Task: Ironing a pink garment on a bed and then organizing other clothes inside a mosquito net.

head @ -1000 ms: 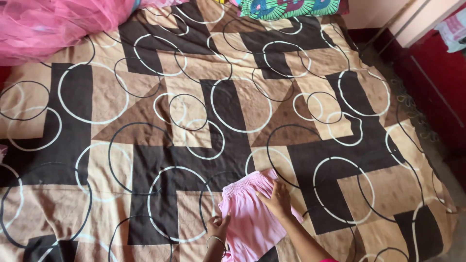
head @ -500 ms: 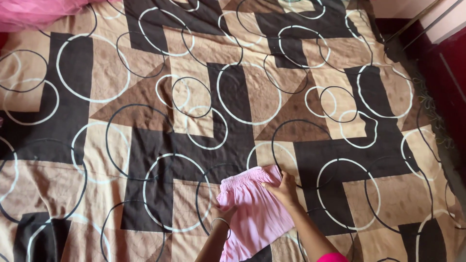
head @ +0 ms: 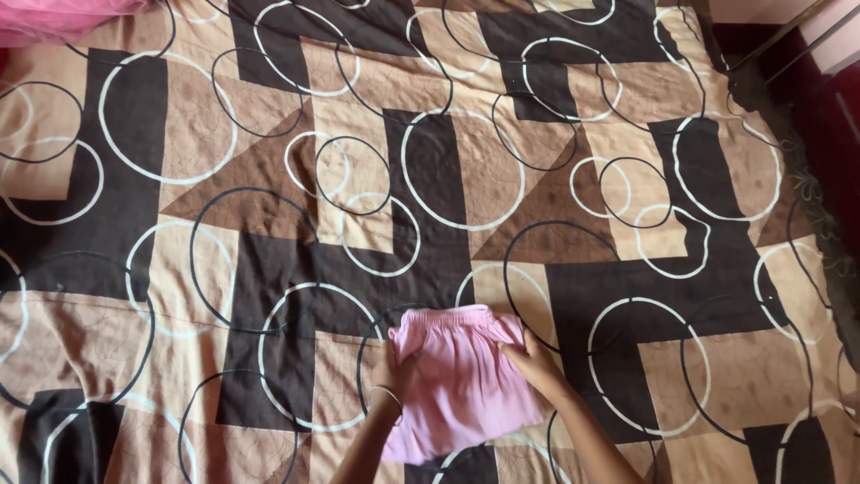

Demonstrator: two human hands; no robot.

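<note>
A: Nearest first. Left hand (head: 391, 367) at the left edge of the pink shorts (head: 457, 381), fingers curled on the cloth, bangle at the wrist; grip looks like a light pinch, thumb hidden, so hard to say how tight.
B: Right hand (head: 536, 363)?
A: Laid on the right edge of same garment, fingers half bent, pressing or pinching the side near the gathered waistband (head: 448, 314). Cannot tell if cloth is truly gripped or only held down.
B: Garment position?
A: Flat-ish on the patterned bedspread (head: 269, 224), near the bottom of view, waistband pointing away, lower part toward the body, partly folded or bunched.
B: Risks?
A: Probably uneven pull: one hand tugging harder would skew the shorts and wrinkle them. Thin cloth, likely to slip from a light pinch. Bedspread already creased nearby, could drag along and bunch under the garment.
B: Farther out?
A: Pink netting (head: 54, 13) at top left corner, well apart. Dark red floor (head: 829, 108) at the far right edge.
</note>
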